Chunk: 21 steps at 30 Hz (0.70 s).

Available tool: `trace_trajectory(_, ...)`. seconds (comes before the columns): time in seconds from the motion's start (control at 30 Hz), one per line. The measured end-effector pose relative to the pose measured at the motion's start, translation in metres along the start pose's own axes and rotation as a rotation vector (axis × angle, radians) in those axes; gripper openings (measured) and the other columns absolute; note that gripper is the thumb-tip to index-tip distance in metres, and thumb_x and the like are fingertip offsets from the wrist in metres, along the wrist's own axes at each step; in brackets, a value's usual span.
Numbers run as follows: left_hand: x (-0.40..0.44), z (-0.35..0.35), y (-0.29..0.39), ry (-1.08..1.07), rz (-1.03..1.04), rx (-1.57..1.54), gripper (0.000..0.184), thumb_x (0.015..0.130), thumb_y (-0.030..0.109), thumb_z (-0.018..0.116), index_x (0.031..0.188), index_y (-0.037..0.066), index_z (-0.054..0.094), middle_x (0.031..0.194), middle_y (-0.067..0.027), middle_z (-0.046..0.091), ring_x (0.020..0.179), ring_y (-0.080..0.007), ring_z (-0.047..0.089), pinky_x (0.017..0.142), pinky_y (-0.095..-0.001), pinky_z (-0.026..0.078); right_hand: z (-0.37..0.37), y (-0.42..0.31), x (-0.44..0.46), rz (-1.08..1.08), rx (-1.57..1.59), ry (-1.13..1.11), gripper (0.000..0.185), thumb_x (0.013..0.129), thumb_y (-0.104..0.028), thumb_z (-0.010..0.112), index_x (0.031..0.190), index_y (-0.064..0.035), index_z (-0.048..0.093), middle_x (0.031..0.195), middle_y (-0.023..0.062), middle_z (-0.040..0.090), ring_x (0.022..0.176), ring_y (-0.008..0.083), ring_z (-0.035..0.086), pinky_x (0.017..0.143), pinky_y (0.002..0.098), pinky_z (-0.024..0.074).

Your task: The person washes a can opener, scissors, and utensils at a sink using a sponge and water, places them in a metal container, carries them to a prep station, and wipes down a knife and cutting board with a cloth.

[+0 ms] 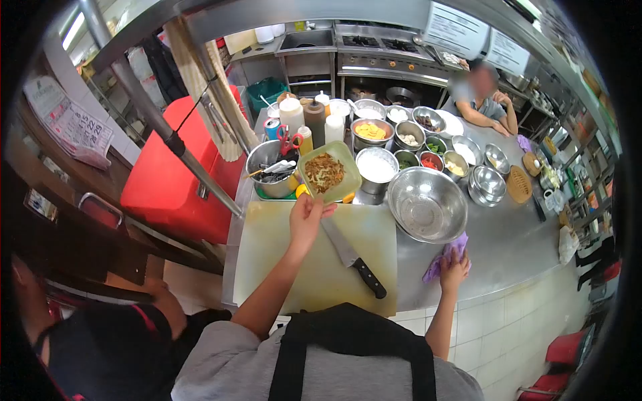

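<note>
My left hand (308, 215) pinches the near edge of a square green container (348, 162) with brown shredded food (325, 173) in it. The container is held above the back edge of the pale cutting board (281, 250). On the board lies a knife with a black handle (369, 277), its blade pointing up and left, partly behind my left hand. My right hand (455, 267) is closed on a purple cloth (438, 261) at the counter's front edge, just below a large steel bowl (428, 204).
Steel bowls of ingredients, such as a yellow one (371, 131), and squeeze bottles (291, 115) stand behind the board. A pot of utensils (257, 160) is at back left. One person leans at the far counter (481, 100); another (107, 334) is close on my left.
</note>
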<state>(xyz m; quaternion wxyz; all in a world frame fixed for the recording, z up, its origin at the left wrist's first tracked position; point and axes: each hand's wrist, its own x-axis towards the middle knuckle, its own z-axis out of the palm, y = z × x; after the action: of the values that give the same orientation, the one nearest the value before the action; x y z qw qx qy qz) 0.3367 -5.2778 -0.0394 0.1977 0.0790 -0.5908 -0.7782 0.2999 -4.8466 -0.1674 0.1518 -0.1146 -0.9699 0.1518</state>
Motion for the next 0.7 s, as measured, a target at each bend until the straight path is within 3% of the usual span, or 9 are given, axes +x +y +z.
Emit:
trace_trajectory(0.07,-0.023,-0.006,0.028,-0.027,0.017,-0.018,0.015,0.099,0.007,0.046,0.086,0.004,0.041,0.089,-0.0102,0.06,0.091,-0.0275,0.069,0.08,-0.0336,0.057,-0.009,-0.008,-0.006,0.004,0.149,0.217,0.04,0.088,-0.019,0.064,0.127,-0.017,0.061,0.137,0.0153,0.049,0.129,0.0375,0.042,0.106,0.0484,0.0335)
trace_trajectory(0.17,-0.055,-0.014,0.062,-0.057,0.021,-0.03,0.016,0.099,0.005,0.048,0.085,0.003,0.041,0.085,-0.0078,0.059,0.09,-0.0243,0.069,0.08,-0.0313,0.057,-0.092,-0.083,-0.011,-0.176,0.469,0.353,0.029,0.09,-0.011,0.06,0.119,-0.007,0.063,0.122,0.0163,0.058,0.115,0.0291,0.054,0.093,0.036,0.0448)
trace_trajectory(0.27,-0.072,-0.024,0.08,-0.123,0.026,0.001,0.017,0.099,0.006,0.049,0.085,0.003,0.04,0.088,-0.0087,0.061,0.091,-0.0223,0.069,0.079,-0.03,0.056,-0.155,-0.172,-0.031,-0.132,0.915,0.15,0.023,0.093,-0.009,0.058,0.114,-0.0011,0.064,0.111,0.0112,0.063,0.098,0.0213,0.061,0.082,0.0289,0.0473)
trace_trajectory(0.33,-0.08,-0.032,0.085,-0.17,0.059,0.056,0.018,0.099,0.006,0.049,0.085,0.002,0.04,0.09,-0.0094,0.062,0.091,-0.0209,0.068,0.079,-0.0293,0.056,-0.168,-0.216,-0.047,-0.355,1.06,-0.005,0.023,0.093,-0.008,0.059,0.114,-0.0008,0.063,0.103,0.0077,0.064,0.087,0.0141,0.06,0.076,0.025,0.0467)
trace_trajectory(0.4,-0.084,-0.039,0.085,-0.227,0.056,0.058,0.014,0.1,0.006,0.047,0.087,0.002,0.041,0.095,-0.0116,0.064,0.093,-0.0233,0.068,0.08,-0.0308,0.056,-0.175,-0.255,-0.067,-0.533,0.956,-0.085,0.025,0.09,-0.007,0.063,0.114,-0.0013,0.064,0.099,0.0069,0.063,0.082,0.0122,0.058,0.071,0.0247,0.0474)
trace_trajectory(0.53,-0.091,-0.049,0.087,-0.299,0.044,0.076,0.013,0.1,0.006,0.048,0.089,0.002,0.041,0.098,-0.0123,0.064,0.09,-0.0227,0.068,0.078,-0.0293,0.056,-0.178,-0.312,-0.097,-0.468,0.951,-0.112,0.029,0.085,-0.005,0.068,0.114,-0.0022,0.065,0.085,0.0046,0.058,0.069,0.0109,0.052,0.058,0.0241,0.0445)
trace_trajectory(0.63,-0.097,-0.064,0.078,-0.299,-0.034,0.115,0.023,0.097,0.014,0.057,0.083,0.001,0.044,0.082,-0.0087,0.066,0.079,-0.0138,0.067,0.07,-0.0259,0.053,-0.155,-0.313,-0.106,-0.414,0.918,-0.084,0.03,0.083,-0.004,0.066,0.113,0.0005,0.065,0.069,0.0047,0.051,0.058,0.0111,0.045,0.053,0.026,0.0393)
trace_trajectory(0.7,-0.096,-0.08,0.085,-0.433,-0.137,0.391,0.023,0.097,0.02,0.057,0.088,0.0,0.05,0.083,-0.01,0.066,0.077,-0.0152,0.066,0.069,-0.0273,0.052,-0.142,-0.307,-0.114,-0.422,0.874,-0.085,0.029,0.083,-0.003,0.065,0.111,0.0011,0.066,0.066,0.0053,0.05,0.056,0.011,0.045,0.052,0.0266,0.0379)
